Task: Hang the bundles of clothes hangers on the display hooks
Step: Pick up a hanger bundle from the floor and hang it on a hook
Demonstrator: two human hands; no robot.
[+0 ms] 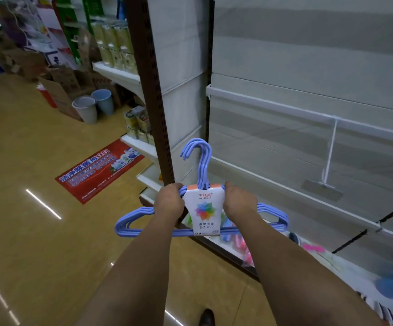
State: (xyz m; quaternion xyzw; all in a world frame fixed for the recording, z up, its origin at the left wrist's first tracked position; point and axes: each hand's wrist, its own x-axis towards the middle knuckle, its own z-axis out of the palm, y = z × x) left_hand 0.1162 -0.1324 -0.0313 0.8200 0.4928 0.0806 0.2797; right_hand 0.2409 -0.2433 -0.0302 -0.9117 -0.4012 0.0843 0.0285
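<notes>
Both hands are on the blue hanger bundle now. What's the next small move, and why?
Probably carry the blue hanger bundle up and to the right, toward the white display hook. The left hand and right hand grip it either side of the label, its hooks point up and free, and the white hook carries nothing.

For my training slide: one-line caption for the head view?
Both hands, left hand and right hand, grip a blue plastic hanger bundle before a white display hook.

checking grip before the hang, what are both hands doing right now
Left hand: grips the blue hanger bundle at its left shoulder.
Right hand: grips the same bundle at its right shoulder.
</notes>
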